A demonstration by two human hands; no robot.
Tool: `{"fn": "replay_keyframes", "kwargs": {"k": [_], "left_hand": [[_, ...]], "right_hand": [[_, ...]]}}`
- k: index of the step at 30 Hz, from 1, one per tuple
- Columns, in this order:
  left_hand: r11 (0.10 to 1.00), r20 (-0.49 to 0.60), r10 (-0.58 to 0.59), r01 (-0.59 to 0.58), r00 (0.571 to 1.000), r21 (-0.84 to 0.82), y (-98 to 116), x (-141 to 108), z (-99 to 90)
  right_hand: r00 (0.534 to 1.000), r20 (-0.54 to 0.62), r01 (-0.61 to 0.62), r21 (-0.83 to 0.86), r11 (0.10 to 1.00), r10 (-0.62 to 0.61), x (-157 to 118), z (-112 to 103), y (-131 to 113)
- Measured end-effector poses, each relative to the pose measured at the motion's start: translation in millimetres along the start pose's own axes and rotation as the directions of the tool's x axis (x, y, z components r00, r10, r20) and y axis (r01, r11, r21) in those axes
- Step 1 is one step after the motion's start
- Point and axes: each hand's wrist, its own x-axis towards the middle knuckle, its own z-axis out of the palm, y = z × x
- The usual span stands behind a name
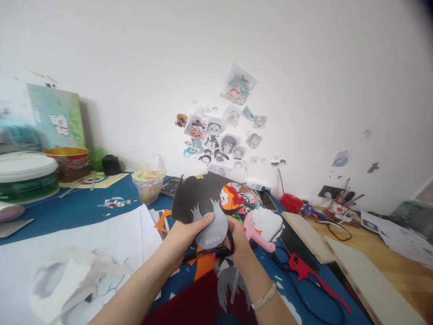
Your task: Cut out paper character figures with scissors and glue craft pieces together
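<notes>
My left hand (184, 237) grips a grey paper cutout (212, 232) with spiky tips, its thumb pressed on the upper part. Black paper pieces (193, 194) fan out behind the grey one. On the cutout's right side is my right hand (237, 237), curled around its edge, with a dark curved strip beside the fingers; its fingertips are mostly hidden. An orange and red character cutout (232, 197) shows just behind the hands. Below them, a grey hair-shaped paper piece (230, 286) lies over a dark red sheet (189, 302).
A pink glue gun (257, 234) and a red tool (314, 280) with a cable lie to the right, near pale boards (365, 280). White paper (135, 239) covers the left. A plastic cup (149, 187) and a white-lidded tub (25, 176) stand farther back.
</notes>
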Motion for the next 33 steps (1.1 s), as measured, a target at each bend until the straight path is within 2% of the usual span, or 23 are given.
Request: {"fn": "replay_keyframes", "kwargs": {"k": [5,11,15,25,33], "left_hand": [[1.000,0.000,-0.009,0.009,1.000,-0.003,0.8,-1.2,1.3],[0.997,0.016,-0.061,0.060,0.998,0.049,5.8,-4.5,3.1],[0.998,0.008,-0.054,0.053,0.999,0.045,6.1,-4.5,3.4],[0.997,0.036,-0.027,0.025,0.999,0.073,6.9,-4.8,3.3],[0.998,0.061,-0.042,0.039,0.997,0.050,7.0,-4.6,4.3]], "right_hand": [[0.998,-0.057,-0.028,0.076,0.997,0.032,1.5,1.4,6.5],[0.998,-0.051,-0.033,0.137,0.990,0.041,0.8,0.5,5.7],[0.997,-0.063,-0.030,0.158,0.987,0.041,2.4,0.2,9.5],[1.000,-0.004,-0.027,0.160,0.987,0.028,0.4,-1.1,6.4],[0.998,-0.057,0.031,0.132,0.991,-0.023,-1.6,1.4,1.5]]}}
